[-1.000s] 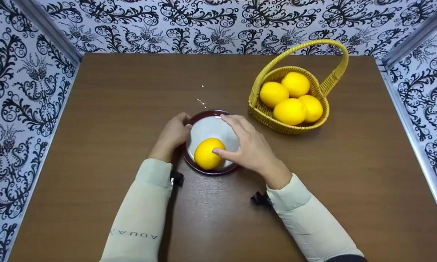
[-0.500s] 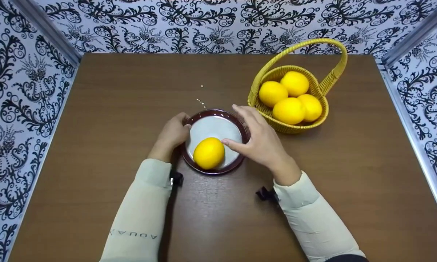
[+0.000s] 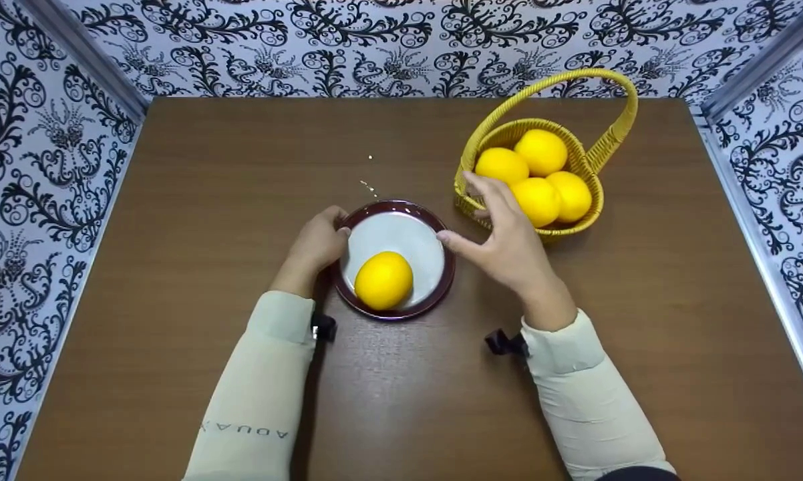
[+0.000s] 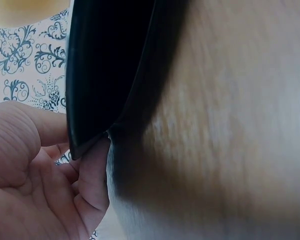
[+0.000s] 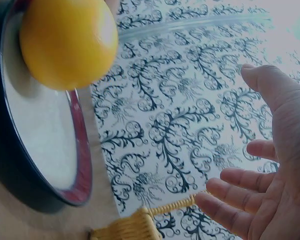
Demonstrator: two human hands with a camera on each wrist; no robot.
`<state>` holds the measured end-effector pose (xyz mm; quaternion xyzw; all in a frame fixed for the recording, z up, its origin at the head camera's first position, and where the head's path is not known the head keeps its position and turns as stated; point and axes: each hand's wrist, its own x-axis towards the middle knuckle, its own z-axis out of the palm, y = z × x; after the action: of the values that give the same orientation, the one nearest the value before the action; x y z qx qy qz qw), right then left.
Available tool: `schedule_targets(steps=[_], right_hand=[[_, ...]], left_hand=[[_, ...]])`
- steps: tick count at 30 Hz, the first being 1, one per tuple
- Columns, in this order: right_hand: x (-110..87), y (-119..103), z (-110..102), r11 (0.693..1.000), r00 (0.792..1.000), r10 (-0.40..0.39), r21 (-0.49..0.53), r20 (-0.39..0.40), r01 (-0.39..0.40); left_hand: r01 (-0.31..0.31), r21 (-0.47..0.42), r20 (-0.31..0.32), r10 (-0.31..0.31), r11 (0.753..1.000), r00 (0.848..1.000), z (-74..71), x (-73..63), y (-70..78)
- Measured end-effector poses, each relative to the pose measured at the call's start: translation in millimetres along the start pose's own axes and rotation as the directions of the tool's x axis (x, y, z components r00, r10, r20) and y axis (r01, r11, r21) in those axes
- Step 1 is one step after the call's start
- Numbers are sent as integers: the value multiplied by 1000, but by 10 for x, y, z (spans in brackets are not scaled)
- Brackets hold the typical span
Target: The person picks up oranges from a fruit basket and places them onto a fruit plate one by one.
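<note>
A plate [image 3: 423, 230] with a white middle and dark red rim lies on the table. My left hand [image 3: 316, 242] holds its left edge; in the left wrist view the thumb and fingers pinch the dark rim [image 4: 97, 75]. One round yellow fruit [image 3: 383, 280], perhaps a lemon or orange, rests in the plate's near part. To the plate's right hovers my right hand [image 3: 512, 250], fingers spread and nothing in them. Its fingertips overlap the front left of a yellow wicker basket [image 3: 565, 232] in the head view. Several similar fruits [image 3: 542, 152] sit in the basket.
The basket's tall arched handle [image 3: 548, 87] rises above the fruits. Small pale specks [image 3: 368, 188] mark the brown table [image 3: 241, 167] beyond the plate. Black-and-white patterned walls [image 3: 375, 40] stand at the back and both sides.
My right hand has moved away from the fruit in the plate, rightward and toward the basket. My left hand stays on the rim, and the plate and fruit keep their places.
</note>
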<state>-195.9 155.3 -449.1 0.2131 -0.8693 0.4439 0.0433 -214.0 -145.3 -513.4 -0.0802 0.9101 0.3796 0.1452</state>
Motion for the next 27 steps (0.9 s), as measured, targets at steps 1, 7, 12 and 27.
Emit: schedule_targets(steps=[1,7,12,27], right_hand=[[5,16,-19,1000,1000,3,7,-10,-2],[25,78,-108,999,998,13,35,-56,-11],[35,101,-185,999,997,37,29,-73,-35],[32,240,-447,991,977,130,57,-167,-122]], left_hand=[[1,-2,1,-1,1000,1000,0,4,-2],[2,2,-1,-2,1000,1000,0,7,0],[-3,3,-1,3,1000,1000,8,19,-9],[11,-12,3,-11,1000,1000,9,31,-22]])
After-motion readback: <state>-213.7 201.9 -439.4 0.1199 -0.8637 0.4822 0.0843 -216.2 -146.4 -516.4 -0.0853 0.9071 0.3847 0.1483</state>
